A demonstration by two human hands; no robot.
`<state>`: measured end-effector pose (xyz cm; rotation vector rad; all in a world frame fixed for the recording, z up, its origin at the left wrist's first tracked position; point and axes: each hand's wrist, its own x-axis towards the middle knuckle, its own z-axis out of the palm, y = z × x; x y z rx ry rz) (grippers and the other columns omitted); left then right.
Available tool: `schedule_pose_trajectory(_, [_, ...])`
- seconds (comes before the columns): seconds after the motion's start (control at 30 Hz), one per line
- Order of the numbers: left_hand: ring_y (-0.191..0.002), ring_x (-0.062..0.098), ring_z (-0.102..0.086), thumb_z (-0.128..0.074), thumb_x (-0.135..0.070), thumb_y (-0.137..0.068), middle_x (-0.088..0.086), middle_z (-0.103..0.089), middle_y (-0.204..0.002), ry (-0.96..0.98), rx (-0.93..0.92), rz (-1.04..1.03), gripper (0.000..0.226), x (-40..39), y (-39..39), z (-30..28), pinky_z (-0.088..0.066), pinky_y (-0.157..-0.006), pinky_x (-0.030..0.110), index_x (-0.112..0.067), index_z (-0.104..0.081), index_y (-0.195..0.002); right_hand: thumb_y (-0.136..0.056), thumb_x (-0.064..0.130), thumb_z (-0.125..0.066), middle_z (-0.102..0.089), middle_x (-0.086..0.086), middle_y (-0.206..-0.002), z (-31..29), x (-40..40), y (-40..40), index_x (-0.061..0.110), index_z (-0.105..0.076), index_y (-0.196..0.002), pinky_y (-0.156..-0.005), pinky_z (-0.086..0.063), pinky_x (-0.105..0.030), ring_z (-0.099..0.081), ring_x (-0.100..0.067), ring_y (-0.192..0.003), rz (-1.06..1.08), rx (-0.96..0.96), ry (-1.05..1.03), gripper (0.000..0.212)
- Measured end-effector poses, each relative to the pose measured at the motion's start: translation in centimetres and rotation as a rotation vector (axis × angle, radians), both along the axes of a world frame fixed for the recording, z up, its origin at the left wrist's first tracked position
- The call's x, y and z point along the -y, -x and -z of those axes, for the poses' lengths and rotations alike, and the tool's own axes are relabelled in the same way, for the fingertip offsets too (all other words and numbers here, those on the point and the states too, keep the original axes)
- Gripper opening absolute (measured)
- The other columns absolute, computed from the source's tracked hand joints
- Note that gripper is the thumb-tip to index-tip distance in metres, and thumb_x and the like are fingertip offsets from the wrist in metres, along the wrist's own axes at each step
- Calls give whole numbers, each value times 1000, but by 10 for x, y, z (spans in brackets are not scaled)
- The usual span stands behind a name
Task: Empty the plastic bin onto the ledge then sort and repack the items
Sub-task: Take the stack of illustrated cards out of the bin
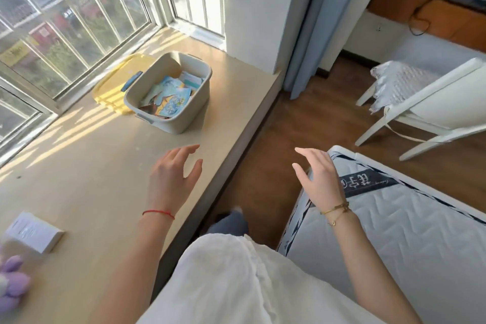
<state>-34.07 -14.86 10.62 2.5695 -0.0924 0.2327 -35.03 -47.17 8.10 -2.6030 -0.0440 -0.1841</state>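
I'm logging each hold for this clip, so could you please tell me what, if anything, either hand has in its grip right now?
Nothing is held. The left hand and right hand are both open in the air, short of the plastic bin.

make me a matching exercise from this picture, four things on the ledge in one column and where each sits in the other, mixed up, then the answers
Things
1. plastic bin
2. yellow lid
3. white box
4. purple soft toy

Places
A. flat on the ledge behind the bin, against the window frame
B. at the lower left corner of the view, partly cut off
C. near the far end of the ledge, open, with printed packets inside
D. on the near left part of the ledge, just beyond the toy

Pairs: 1-C, 2-A, 3-D, 4-B
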Motion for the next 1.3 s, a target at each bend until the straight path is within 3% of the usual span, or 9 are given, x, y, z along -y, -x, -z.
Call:
schedule_pose_trajectory(0.1, [-103, 21, -64, -67, -23, -89, 0, -70, -111, 18, -7, -51, 30, 11, -36, 7, -50, -87, 37, -19, -66, -118, -94, 22, -60, -64, -3, -121, 7, 12, -50, 13, -62, -124, -101, -47, -37, -52, -19, -117, -51, 4, 18, 31])
schedule_pose_trajectory(0.37, [-104, 25, -64, -69, -21, -87, 3, -69, -115, 10, -16, -271, 32, 8, -137, 24, -51, -84, 38, -20, -65, -120, -96, 29, -57, -61, -1, -127, 14, 15, -216, 17, -60, -128, -102, -38, -27, -50, -16, -122, -236, -60, 59, 34])
schedule_pose_trajectory(0.5, [-104, 26, -65, -69, -18, -88, 4, -69, -114, 12, 9, -402, 32, -2, -180, 21, -53, -82, 39, -19, -66, -120, -96, 26, -57, -60, -3, -128, 5, -7, -302, 15, -57, -130, -107, -38, -32, -49, -17, -123, -385, -68, 39, 36])
schedule_pose_trajectory(0.67, [-108, 22, -62, -64, -23, -91, 2, -69, -113, 51, 2, -560, 33, -12, -213, 12, -51, -88, 37, -19, -64, -124, -94, 24, -60, -62, -5, -124, -4, -53, -387, 12, -57, -130, -102, -37, -25, -54, -20, -117, -574, -52, 27, 38])
schedule_pose_trajectory(0.8, [-107, 22, -63, -53, -36, -90, 1, -69, -112, 42, -35, -698, 36, -16, -233, 16, -53, -85, 38, -20, -65, -120, -93, 22, -63, -63, -7, -120, 0, -88, -442, 12, -58, -128, -100, -43, -30, -55, -21, -113, -704, -67, 12, 37])
schedule_pose_trajectory(1.07, [-103, 25, -63, -64, -21, -90, 2, -66, -115, 99, -123, -1002, 33, -16, -283, 34, -55, -78, 40, -19, -64, -122, -91, 17, -64, -59, -6, -123, 23, -143, -528, 13, -55, -131, -101, -40, -24, -52, -17, -118, -958, -151, 14, 41])
schedule_pose_trajectory(1.3, [-100, 27, -61, -59, -22, -94, 6, -62, -119, 193, -252, -1115, 37, -39, -335, 80, -51, -79, 37, -16, -57, -130, -92, 15, -62, -60, -9, -119, 74, -195, -582, 10, -54, -131, -98, -47, -35, -53, -22, -112, -1057, -234, 1, 40])
